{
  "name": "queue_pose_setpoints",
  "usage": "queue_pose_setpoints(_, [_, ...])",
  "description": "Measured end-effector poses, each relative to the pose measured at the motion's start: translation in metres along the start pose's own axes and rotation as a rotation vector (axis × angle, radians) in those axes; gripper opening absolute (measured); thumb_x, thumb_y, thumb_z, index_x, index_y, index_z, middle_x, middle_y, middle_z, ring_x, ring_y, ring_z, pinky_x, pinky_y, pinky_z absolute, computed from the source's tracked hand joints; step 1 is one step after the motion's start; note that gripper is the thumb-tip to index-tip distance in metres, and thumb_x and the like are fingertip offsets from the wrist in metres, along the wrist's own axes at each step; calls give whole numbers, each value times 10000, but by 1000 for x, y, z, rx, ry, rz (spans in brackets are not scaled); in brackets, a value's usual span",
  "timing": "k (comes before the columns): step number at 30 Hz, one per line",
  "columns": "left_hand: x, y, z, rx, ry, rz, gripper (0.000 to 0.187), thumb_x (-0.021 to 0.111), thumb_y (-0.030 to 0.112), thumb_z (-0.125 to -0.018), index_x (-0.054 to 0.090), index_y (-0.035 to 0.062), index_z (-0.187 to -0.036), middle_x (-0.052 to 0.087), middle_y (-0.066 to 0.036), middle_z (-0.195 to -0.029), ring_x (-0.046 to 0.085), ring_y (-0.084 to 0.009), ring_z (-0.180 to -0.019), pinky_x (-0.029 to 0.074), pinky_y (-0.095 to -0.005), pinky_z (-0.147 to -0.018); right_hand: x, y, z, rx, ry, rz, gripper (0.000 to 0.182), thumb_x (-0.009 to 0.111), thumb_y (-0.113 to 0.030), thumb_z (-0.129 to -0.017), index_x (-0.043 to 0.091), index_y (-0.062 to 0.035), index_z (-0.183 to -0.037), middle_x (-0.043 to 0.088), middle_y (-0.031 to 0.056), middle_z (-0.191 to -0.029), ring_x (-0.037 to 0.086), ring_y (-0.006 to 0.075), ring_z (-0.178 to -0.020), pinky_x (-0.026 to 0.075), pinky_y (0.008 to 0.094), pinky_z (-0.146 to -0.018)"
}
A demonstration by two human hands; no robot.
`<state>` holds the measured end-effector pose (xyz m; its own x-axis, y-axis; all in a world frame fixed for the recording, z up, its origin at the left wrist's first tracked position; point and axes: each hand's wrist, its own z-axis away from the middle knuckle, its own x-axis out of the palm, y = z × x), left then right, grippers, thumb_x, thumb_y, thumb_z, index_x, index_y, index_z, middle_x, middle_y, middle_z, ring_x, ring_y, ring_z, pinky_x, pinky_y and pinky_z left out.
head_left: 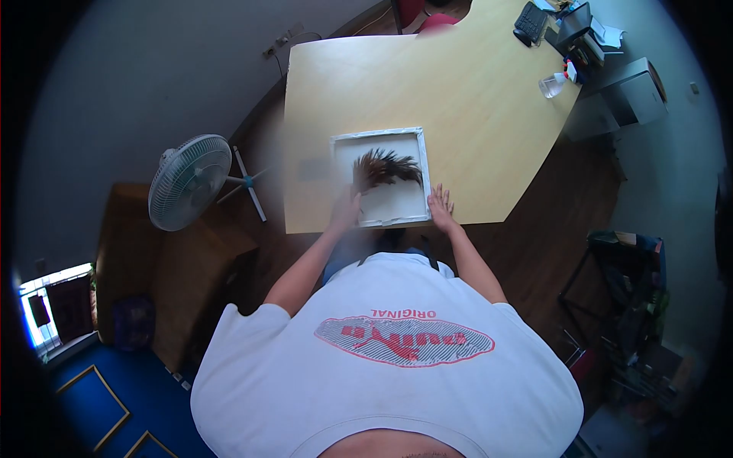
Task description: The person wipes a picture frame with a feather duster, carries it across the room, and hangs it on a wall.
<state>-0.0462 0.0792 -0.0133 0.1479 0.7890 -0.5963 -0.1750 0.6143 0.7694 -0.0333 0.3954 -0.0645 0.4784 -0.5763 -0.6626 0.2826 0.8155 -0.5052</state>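
Note:
A shallow white square box lies near the front edge of the table, its raised rim facing up. Brown, dark-tipped feathers lie in a curved bunch across its inside. My left hand grips the box's left side, with its fingertips by the lower left end of the feathers; a blur in the picture covers part of this side. At the right wall, my right hand rests against the outside with its fingers spread.
The pale wooden table reaches away from me. At its far right are a keyboard, a clear bottle and dark office equipment. A standing fan is left of the table; a black rack stands to the right.

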Motion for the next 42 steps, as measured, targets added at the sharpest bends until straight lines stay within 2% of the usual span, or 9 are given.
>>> queue_pose_setpoints(3, [5,-37,70,100,62,-19,475,514,285,-952,454,-31,-1302,610,-306,-1081,585,-483,-1008,455,-515,-887,2,2,0,-22,10,5,603,210,-449,-1025,61,-197,-1552,-120,94,-1608,-109,390,-1463,-26,648,-1117])
queue_pose_setpoints(8, [4,-21,129,-296,-98,79,491,522,280,-953,420,-14,-1333,605,-333,-1091,572,-497,-1041,460,-518,-874,2,7,2,-52,7,33,619,220,-455,-1025,38,-189,-1552,-142,109,-1603,-130,394,-1458,-35,653,-1112])
queue_pose_setpoints(15, [27,-4,21,-88,122,112,463,507,270,-952,475,-35,-1299,487,-273,-1346,462,-403,-1265,360,-453,-1054,-9,11,3,-93,-71,41,596,189,-449,-1029,47,-202,-1553,-151,91,-1604,-146,377,-1460,-38,635,-1121])
queue_pose_setpoints(21, [12,21,-72,-29,372,242,424,543,193,-939,455,-38,-1284,539,-258,-1255,521,-385,-1183,400,-437,-1000,-14,14,5,-100,-95,43,617,97,-522,-1013,88,-220,-1552,-136,49,-1609,-144,327,-1466,-69,576,-1138])
queue_pose_setpoints(29, [-34,47,-12,-130,457,199,409,545,202,-941,470,-35,-1265,564,-233,-1213,545,-341,-1154,409,-416,-982,-6,21,12,-96,-47,-16,669,49,-577,-997,149,-211,-1547,-97,30,-1617,-139,286,-1475,-101,538,-1145])
queue_pose_setpoints(33, [-47,-29,12,-26,434,195,487,542,200,-937,427,-30,-1351,572,-198,-1224,544,-321,-1160,402,-399,-995,6,19,17,-114,103,22,668,237,-548,-1002,179,-155,-1538,-5,71,-1620,-54,313,-1483,-39,536,-1159])
queue_pose_setpoints(35, [-51,-65,19,-170,421,136,507,521,190,-950,389,-13,-1396,587,-175,-1205,562,-303,-1127,413,-398,-983,14,12,21,-121,194,46,681,331,-529,-997,197,-130,-1532,38,95,-1618,-12,327,-1485,-5,539,-1164])
queue_pose_setpoints(37, [-62,-66,35,-396,545,246,587,443,358,-1000,313,-6,-1442,388,-192,-1440,350,-294,-1346,298,-433,-1100,24,1,25,-99,440,-57,726,493,-476,-950,250,-70,-1501,121,151,-1596,83,342,-1476,72,542,-1165])
queue_pose_setpoints(42, [-108,-85,44,-527,363,529,607,445,327,-1002,247,-18,-1460,301,-195,-1502,305,-312,-1387,270,-412,-1121,42,-33,22,47,579,46,607,573,-322,-902,385,-37,-1403,235,194,-1550,191,346,-1448,171,547,-1149])
